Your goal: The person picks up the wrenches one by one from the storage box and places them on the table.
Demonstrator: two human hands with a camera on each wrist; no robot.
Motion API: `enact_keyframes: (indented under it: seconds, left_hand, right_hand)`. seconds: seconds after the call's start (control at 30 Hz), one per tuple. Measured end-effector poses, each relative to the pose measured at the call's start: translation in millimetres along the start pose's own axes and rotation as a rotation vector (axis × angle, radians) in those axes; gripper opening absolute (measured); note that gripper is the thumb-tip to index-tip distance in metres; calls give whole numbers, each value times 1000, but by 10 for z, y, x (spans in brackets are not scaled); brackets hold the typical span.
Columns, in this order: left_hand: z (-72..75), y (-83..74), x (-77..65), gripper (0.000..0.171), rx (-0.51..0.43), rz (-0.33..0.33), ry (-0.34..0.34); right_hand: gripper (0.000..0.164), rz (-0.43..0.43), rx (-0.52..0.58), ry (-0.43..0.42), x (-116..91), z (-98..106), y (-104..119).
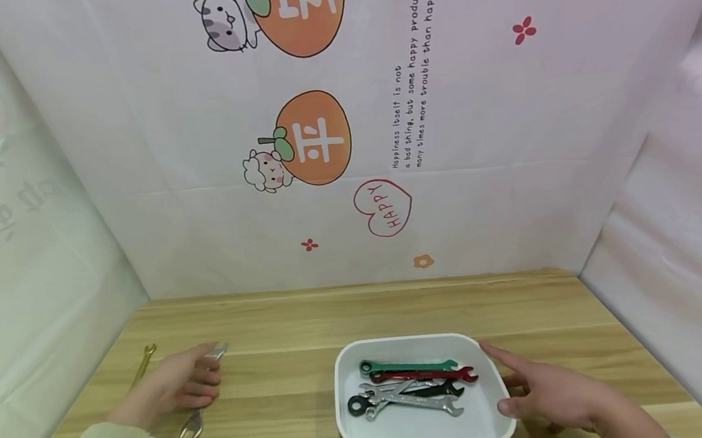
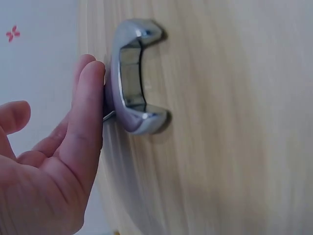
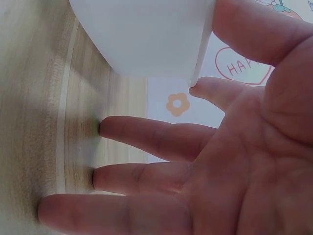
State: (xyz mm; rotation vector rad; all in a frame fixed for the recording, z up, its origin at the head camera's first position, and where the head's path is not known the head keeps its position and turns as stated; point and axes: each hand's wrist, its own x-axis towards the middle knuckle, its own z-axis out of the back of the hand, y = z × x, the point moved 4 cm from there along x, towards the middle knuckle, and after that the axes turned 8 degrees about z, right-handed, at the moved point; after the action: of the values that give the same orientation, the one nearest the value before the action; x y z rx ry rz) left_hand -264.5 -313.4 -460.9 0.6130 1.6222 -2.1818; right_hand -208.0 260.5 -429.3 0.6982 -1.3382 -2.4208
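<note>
On the left side of the table, my left hand (image 1: 182, 384) lies over a silver open-end wrench (image 1: 191, 427), hiding its middle. Up close in the left wrist view, the straight fingers lie alongside the wrench's end (image 2: 117, 90), and the thumb stands away from them. Just behind that wrist is a gold wrench (image 1: 144, 363). My right hand (image 1: 555, 391) is at the right side of a white plastic box (image 1: 425, 434), thumb and index finger on its rim. Its other fingers (image 3: 156, 139) stretch down to the tabletop, as the right wrist view shows.
Inside the box lie a green wrench (image 1: 408, 366), a red wrench (image 1: 422, 375), a black wrench (image 1: 449, 388) and silver wrenches (image 1: 424, 402), overlapping one another. A printed white cloth (image 1: 486, 219) hangs behind the wooden table (image 1: 267, 399), with more cloth at both sides.
</note>
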Motion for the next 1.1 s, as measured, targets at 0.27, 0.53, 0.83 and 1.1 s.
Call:
enact_keyframes:
  seconds: [0.27, 0.53, 0.83, 1.1]
  left_hand:
    - [366, 58, 23, 77, 40, 6, -22]
    - [662, 91, 68, 80, 76, 19, -68]
    - [768, 97, 50, 89, 32, 42, -80]
    - [800, 85, 21, 93, 62, 56, -93]
  right_hand:
    - [92, -6, -4, -1, -3, 6, -11]
    - [92, 2, -5, -8, -9, -4, 2]
    - [92, 0, -4, -7, -12, -12, -1]
    - [92, -5, 1, -13, -1, -8, 5]
